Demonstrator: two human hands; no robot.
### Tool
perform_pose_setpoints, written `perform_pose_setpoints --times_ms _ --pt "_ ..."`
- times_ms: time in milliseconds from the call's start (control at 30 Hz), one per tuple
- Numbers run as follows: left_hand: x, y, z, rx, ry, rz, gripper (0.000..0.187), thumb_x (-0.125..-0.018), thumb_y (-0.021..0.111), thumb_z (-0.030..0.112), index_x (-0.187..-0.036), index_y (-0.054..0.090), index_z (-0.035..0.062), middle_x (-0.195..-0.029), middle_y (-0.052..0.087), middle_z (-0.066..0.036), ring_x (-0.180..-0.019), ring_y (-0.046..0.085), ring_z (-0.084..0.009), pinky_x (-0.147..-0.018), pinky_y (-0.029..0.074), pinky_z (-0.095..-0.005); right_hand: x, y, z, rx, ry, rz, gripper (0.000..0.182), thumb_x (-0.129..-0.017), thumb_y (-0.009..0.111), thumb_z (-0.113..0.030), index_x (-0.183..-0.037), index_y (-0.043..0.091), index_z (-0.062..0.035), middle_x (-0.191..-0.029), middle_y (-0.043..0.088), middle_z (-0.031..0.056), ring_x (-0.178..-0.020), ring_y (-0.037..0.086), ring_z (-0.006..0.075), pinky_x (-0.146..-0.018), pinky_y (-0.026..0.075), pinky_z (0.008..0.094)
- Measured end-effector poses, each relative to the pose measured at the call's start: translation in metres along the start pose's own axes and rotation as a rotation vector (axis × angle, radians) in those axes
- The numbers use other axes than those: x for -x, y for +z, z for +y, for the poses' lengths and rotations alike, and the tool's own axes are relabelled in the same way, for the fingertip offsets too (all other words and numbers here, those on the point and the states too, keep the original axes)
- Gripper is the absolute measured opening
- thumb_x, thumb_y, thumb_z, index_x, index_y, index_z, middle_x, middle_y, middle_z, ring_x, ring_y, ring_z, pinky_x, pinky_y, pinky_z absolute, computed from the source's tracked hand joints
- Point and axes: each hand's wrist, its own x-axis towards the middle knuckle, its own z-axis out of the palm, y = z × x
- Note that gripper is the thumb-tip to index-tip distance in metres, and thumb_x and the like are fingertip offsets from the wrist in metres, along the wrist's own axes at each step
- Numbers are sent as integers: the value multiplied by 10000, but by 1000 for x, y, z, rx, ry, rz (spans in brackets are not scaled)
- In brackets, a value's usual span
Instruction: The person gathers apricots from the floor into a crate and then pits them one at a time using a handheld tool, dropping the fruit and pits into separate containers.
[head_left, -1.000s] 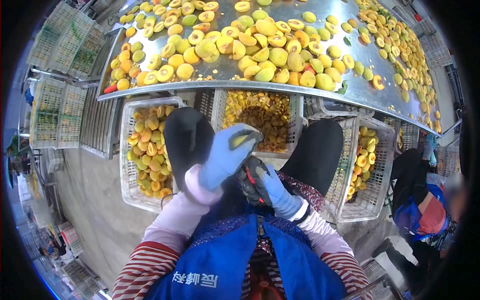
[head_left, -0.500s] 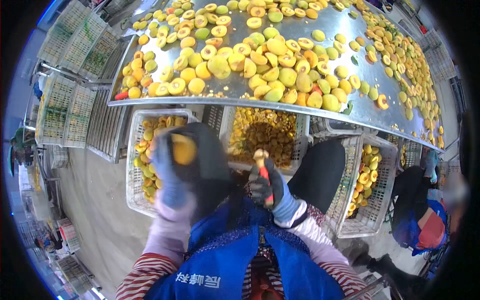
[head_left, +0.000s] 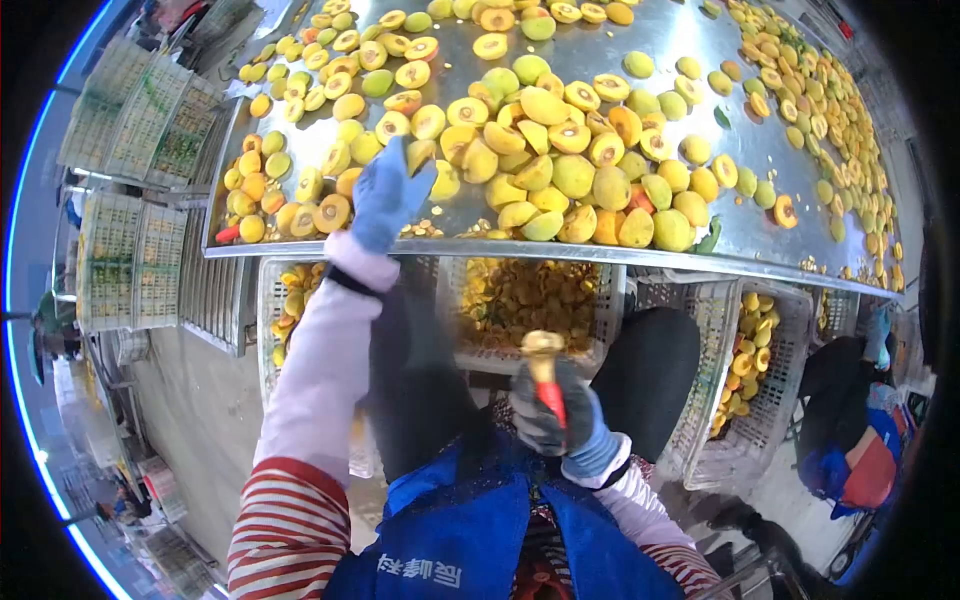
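Note:
My left hand, in a blue glove, reaches over the metal table's near left part. Its thumb and fingers are apart, close to a halved yellow peach; the hand seems to hold nothing. In front of my lap, my right hand, in a dark grey and blue glove, is wrapped around a red-handled tool. The tool's brass-coloured head points up and away from me; blur hides its exact shape. Halved peaches, many showing brown pits or hollows, lie heaped on the table beyond both hands.
The metal table's front rim crosses ahead of my knees. Below it stand a crate of pits and scraps, a left crate of peach halves and a right crate. Another person sits at the right.
My left hand has moved from above the left crate up and forward onto the table; the peach half seen with it is gone from it. My right hand has shifted slightly, still gripping the tool.

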Motion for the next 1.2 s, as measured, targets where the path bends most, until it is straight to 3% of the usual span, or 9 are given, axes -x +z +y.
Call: perform_pose_setpoints --times_ms 133,267,333,433,567,733,933,1033,1200 --pt "84 -9 30 1000 -126 -207 370 -832 579 109 -1176 523 -13 -991 632 -107 -898 600 -174 -798 477 -281 -19 -12 -12 -129 38 111 496 -928 395 -526 -1031 505 -53 -573 435 4 -381 387 96 -326 332 224" --pt "162 -25 73 1432 -375 -376 340 -889 522 102 -1199 505 -35 -1049 589 -73 -956 549 -122 -825 457 -251 -27 -18 4 582 -365 470 390 -938 457 -428 -1007 527 -50 -598 476 5 -415 418 91 -355 339 216" --pt "181 -25 79 1184 -227 -239 385 -922 524 232 -1201 499 -32 -1063 588 -84 -979 556 -165 -866 444 -292 -36 -35 0 745 -502 691 336 -933 500 -373 -1009 533 -47 -621 495 5 -454 447 85 -392 369 214" --pt "200 -20 73 1224 -390 -208 469 -954 450 394 -1164 525 -19 -1008 601 -84 -895 570 -142 -782 466 -269 -31 -42 16 639 -547 597 450 -861 601 -133 -1259 448 11 -1117 546 90 -1079 506 160 -930 421 286" --pt "213 -28 89 1489 -351 -167 449 -969 423 365 -1160 532 -26 -990 607 -64 -873 567 -120 -762 460 -243 -32 5 29 830 -605 507 504 -746 705 -37 -1198 487 14 -1075 561 53 -992 519 135 -885 430 273" --pt "205 -61 82 1095 -400 -584 346 -917 511 180 -1206 523 -10 -1032 602 -64 -949 545 -110 -836 435 -242 -15 0 -3 1324 -520 381 482 -701 732 -23 -1131 516 -3 -1063 559 47 -947 527 127 -843 437 260" --pt "153 -50 10 511 -226 24 321 -836 622 129 -1125 563 1 -1009 639 -82 -918 584 -131 -814 460 -280 -12 6 4 1121 -605 466 343 -806 650 -139 -1102 529 -16 -730 568 46 -584 518 85 -508 414 223" --pt "87 -73 -61 -151 7 478 413 -794 636 202 -1163 528 52 -1071 573 -227 -933 574 -369 -775 476 -415 -6 -20 1 1109 -590 538 352 -847 623 -205 -1123 514 -16 -704 561 46 -554 521 92 -469 410 219" --pt "43 -46 -159 -618 -390 135 485 -768 620 390 -1187 551 156 -1201 501 -185 -1084 469 -397 -866 399 -531 -4 -40 5 1105 -550 541 378 -835 614 -157 -1164 492 -16 -783 560 44 -646 542 100 -514 447 224"
